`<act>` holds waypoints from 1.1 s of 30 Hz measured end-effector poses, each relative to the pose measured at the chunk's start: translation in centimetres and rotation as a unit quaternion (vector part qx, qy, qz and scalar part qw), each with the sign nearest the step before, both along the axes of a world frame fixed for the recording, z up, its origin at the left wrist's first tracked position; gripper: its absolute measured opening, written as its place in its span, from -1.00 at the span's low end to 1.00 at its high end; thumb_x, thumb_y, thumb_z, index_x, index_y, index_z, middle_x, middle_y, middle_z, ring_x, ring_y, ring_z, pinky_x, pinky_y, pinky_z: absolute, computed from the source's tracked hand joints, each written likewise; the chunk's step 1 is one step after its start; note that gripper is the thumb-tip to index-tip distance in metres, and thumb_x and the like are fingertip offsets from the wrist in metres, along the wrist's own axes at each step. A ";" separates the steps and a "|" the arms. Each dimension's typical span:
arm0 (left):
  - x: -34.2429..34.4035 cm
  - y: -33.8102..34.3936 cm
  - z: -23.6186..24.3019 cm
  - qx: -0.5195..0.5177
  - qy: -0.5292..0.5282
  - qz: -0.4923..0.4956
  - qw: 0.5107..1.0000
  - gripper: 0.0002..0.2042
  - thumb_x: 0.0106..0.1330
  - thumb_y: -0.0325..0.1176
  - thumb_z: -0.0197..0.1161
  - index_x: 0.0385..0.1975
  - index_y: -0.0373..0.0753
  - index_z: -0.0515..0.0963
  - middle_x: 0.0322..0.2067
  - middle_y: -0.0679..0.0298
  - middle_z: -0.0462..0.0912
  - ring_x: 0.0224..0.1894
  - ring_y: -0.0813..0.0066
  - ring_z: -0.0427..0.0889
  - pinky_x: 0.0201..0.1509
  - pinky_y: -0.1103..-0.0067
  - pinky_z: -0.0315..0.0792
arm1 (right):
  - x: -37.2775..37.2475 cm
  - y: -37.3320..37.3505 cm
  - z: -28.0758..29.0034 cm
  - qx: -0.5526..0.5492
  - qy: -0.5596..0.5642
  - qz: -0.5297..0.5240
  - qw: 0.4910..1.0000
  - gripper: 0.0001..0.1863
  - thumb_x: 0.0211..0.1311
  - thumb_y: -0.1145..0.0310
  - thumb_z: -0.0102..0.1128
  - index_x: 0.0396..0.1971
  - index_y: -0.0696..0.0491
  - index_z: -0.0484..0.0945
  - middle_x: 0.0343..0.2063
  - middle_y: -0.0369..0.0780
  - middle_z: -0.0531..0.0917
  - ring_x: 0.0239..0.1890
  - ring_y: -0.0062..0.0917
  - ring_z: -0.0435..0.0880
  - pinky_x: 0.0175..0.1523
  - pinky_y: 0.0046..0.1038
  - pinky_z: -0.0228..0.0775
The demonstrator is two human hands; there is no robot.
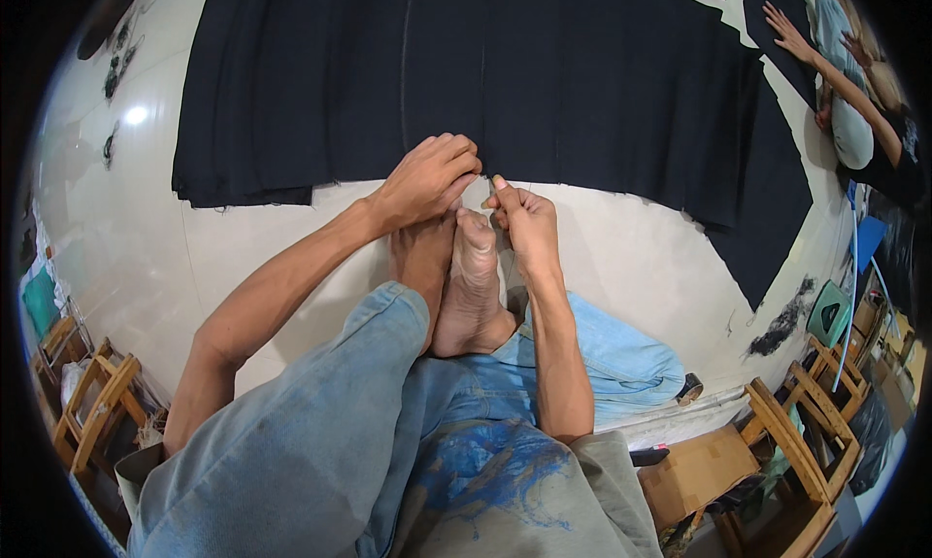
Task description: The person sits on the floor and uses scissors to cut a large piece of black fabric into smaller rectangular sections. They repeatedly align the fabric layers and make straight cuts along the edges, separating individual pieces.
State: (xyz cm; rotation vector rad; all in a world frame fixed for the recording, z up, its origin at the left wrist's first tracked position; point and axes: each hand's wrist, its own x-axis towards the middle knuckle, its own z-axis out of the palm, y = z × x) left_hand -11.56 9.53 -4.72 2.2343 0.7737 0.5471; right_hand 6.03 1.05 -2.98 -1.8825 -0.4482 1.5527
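Note:
A large black cloth [582,82] lies spread over the floor ahead of me, with a loose, frayed near edge. My left hand [432,179] rests over that edge, its fingers curled and closed with the tips pressed together. Just to its right, my right hand [526,223] is closed in a pinch, thumb up, close to the same edge. Whatever lies between the fingertips of either hand is too small to make out. Both hands are just above my bare feet [471,296].
On the far right another person's hand [791,35] reaches over the cloth. Wooden frames [791,441] and a cardboard box [697,473] stand at the lower right, and more wooden frames [102,403] at the lower left. Dark fibre scraps [784,317] lie on the pale floor [262,257].

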 end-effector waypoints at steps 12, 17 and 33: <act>-0.3 -0.3 -0.1 -0.032 -0.043 0.003 0.999 -0.82 0.21 -0.55 0.27 -0.19 -0.28 0.53 -0.19 0.20 0.54 -0.14 0.21 0.51 -0.04 0.36 0.35 | 1.0 -2.0 3.2 -0.027 0.176 -0.057 0.982 -0.48 0.53 -0.01 -0.04 -0.24 0.21 0.61 -0.71 -0.44 0.36 -0.78 -0.85 0.15 -0.70 -0.71 -0.09; -0.5 -0.5 -0.4 -0.038 -0.051 0.003 0.998 -0.83 0.22 -0.54 0.29 -0.20 -0.29 0.54 -0.19 0.20 0.56 -0.12 0.24 0.54 -0.03 0.38 0.36 | 0.5 -1.0 1.6 -0.031 0.254 -0.052 0.965 -0.50 0.50 0.01 0.02 -0.26 0.23 0.59 -0.72 -0.40 0.42 -0.83 -0.84 0.13 -0.75 -0.71 -0.12; -0.7 -0.6 -0.2 -0.062 -0.063 0.002 0.996 -0.85 0.25 -0.53 0.29 -0.20 -0.28 0.56 -0.20 0.23 0.57 -0.11 0.29 0.56 -0.02 0.40 0.35 | -1.7 -0.7 0.8 -0.030 0.188 -0.122 0.974 -0.58 0.41 0.01 0.16 -0.41 0.10 0.58 -0.78 -0.47 0.37 -0.84 -0.87 0.10 -0.75 -0.73 -0.19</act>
